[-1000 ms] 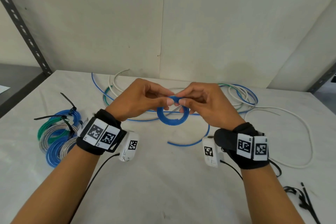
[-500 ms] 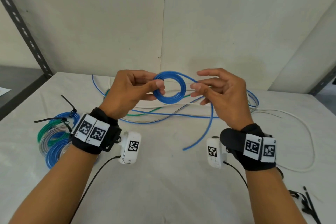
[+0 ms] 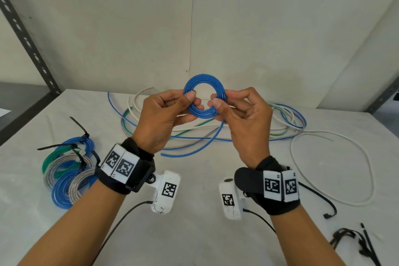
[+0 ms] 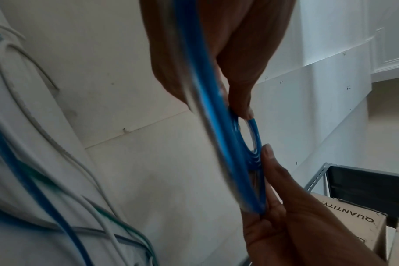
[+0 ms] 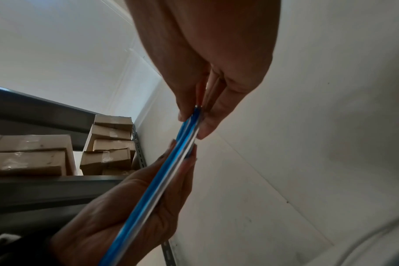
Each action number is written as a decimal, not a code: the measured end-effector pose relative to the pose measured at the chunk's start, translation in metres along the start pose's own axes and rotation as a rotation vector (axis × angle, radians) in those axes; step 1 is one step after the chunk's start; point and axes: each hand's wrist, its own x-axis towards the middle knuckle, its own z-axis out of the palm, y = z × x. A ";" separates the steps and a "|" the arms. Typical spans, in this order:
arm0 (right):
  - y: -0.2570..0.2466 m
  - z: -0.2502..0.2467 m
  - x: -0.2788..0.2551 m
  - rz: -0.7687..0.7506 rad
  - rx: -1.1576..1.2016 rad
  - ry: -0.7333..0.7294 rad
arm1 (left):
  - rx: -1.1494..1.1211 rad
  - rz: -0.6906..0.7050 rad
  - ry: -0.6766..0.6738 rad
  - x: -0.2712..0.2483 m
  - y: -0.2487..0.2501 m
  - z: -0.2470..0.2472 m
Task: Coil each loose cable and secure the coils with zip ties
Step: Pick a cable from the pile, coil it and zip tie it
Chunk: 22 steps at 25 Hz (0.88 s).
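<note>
Both hands are up off the white desk (image 3: 194, 233), and between them stands the small coil of glossy blue cable (image 3: 204, 95), held upright like a ring facing the head camera. The left hand (image 3: 164, 119) pinches the coil's left side, thumb in front, fingers behind; the right hand (image 3: 244, 119) pinches the right side the same way. That two-sided grip looks meant to keep the turns stacked flat, so they don't spring apart while the loose blue tail (image 3: 194, 147) hanging down to the desk gets wound in.

The head view alone gives the layout: finished coils bundled with black zip ties (image 3: 69, 166) at the left, a tangle of loose blue, white and green cables (image 3: 280, 119) behind the hands, spare black zip ties (image 3: 356, 242) at the lower right.

The right wrist view shows the coil edge-on, its turns lying side by side between the fingertips (image 5: 203, 129). The left wrist view is blurred, but appears to show the ring's opening beside the thumb.
</note>
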 end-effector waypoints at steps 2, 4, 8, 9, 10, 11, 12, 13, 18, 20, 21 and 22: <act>0.002 0.004 -0.003 -0.021 0.020 0.021 | -0.004 -0.006 -0.016 -0.001 -0.002 0.001; 0.003 0.003 -0.001 -0.043 0.024 0.036 | 0.007 -0.024 -0.050 0.000 -0.003 0.001; 0.002 -0.014 0.010 0.036 -0.050 -0.120 | 0.162 -0.033 -0.150 0.000 0.003 -0.007; 0.002 -0.020 0.013 0.065 -0.117 -0.225 | 0.251 -0.025 -0.187 0.001 0.004 -0.010; 0.002 -0.025 0.013 0.087 -0.199 -0.331 | 0.346 -0.032 -0.236 0.001 0.006 -0.014; 0.003 -0.029 0.013 0.097 -0.280 -0.417 | 0.441 -0.052 -0.298 0.001 0.007 -0.017; 0.004 -0.031 0.013 0.096 -0.342 -0.475 | 0.526 -0.072 -0.367 0.000 0.007 -0.018; 0.004 -0.032 0.012 0.092 -0.378 -0.508 | 0.587 -0.085 -0.421 -0.001 0.007 -0.019; 0.001 -0.034 0.017 0.042 -0.361 -0.434 | 0.539 -0.005 -0.291 0.000 0.014 -0.021; -0.001 -0.040 0.021 0.028 -0.326 -0.314 | 0.438 0.037 -0.198 0.002 0.019 -0.028; -0.002 -0.041 0.022 0.019 -0.296 -0.256 | 0.372 0.050 -0.154 0.004 0.021 -0.031; -0.004 -0.041 0.022 0.010 -0.261 -0.208 | 0.305 0.055 -0.116 0.005 0.022 -0.031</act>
